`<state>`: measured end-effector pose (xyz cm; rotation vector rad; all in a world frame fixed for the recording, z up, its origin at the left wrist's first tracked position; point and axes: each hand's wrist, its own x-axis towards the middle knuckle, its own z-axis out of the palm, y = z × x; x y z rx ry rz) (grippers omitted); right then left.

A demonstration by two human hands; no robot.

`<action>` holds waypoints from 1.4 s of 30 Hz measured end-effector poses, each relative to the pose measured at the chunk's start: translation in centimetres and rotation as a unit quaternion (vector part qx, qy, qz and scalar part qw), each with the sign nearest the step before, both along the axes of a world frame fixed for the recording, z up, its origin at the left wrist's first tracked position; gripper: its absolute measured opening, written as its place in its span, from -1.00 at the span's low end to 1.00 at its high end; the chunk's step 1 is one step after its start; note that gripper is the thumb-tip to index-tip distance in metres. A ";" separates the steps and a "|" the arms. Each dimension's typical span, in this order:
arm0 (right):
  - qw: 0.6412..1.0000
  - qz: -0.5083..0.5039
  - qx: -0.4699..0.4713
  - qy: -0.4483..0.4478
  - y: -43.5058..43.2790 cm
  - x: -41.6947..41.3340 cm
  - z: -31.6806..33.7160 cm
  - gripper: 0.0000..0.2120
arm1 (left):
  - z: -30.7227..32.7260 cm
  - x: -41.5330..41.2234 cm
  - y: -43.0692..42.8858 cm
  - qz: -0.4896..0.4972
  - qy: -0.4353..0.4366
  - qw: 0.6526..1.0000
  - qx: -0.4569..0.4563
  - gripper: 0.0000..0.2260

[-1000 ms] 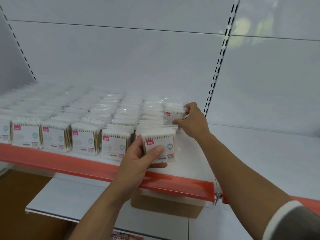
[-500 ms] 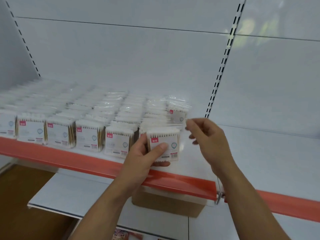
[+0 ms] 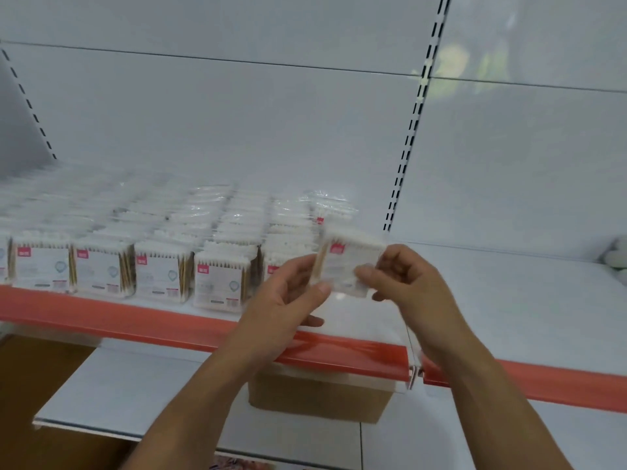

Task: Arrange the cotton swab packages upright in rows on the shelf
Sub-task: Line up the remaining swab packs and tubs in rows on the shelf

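Note:
A cotton swab package (image 3: 351, 262), white with a small red label, is held between both hands just above the front right part of the shelf (image 3: 366, 317). My left hand (image 3: 285, 296) grips its left edge with thumb in front. My right hand (image 3: 407, 283) pinches its right side. Rows of upright packages (image 3: 159, 276) fill the shelf to the left, reaching back toward the wall. One shorter row (image 3: 325, 212) stands behind the held package.
A red price strip (image 3: 169, 320) runs along the shelf's front edge. A slotted upright (image 3: 407, 144) divides this bay from the bare shelf (image 3: 509, 300) on the right. A cardboard box (image 3: 319, 398) sits on the lower shelf (image 3: 129, 395) under my hands.
My right hand left the back row and came forward to take the right side of the package. My left hand lifted that package up and to the right, off the front row.

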<state>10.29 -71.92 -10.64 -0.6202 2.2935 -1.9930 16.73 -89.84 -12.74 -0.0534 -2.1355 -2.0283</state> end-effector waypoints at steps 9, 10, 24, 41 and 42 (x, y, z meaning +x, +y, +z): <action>0.986 -0.134 0.095 0.013 -1.6 -7.4 -1.8 -0.80 | 2.5 -2.1 -2.5 0.136 0.110 0.814 -0.555 -0.41; 0.984 -0.137 0.113 0.021 -2.3 -8.1 -2.2 -0.80 | 2.4 -2.6 -2.8 0.119 0.072 0.793 -0.593 -0.37; 0.957 -0.131 0.260 0.018 -5.8 -11.4 -2.3 -0.76 | 1.8 -3.7 -3.7 0.113 0.057 0.772 -0.623 -0.40; 0.913 -0.169 0.370 0.017 20.4 -5.9 5.1 -0.64 | 4.0 -4.4 16.8 -0.009 0.112 0.848 -0.518 -0.56; 0.911 -0.188 0.366 0.014 23.5 -5.0 5.5 -0.64 | 4.1 -4.4 19.3 -0.020 0.118 0.850 -0.513 -0.57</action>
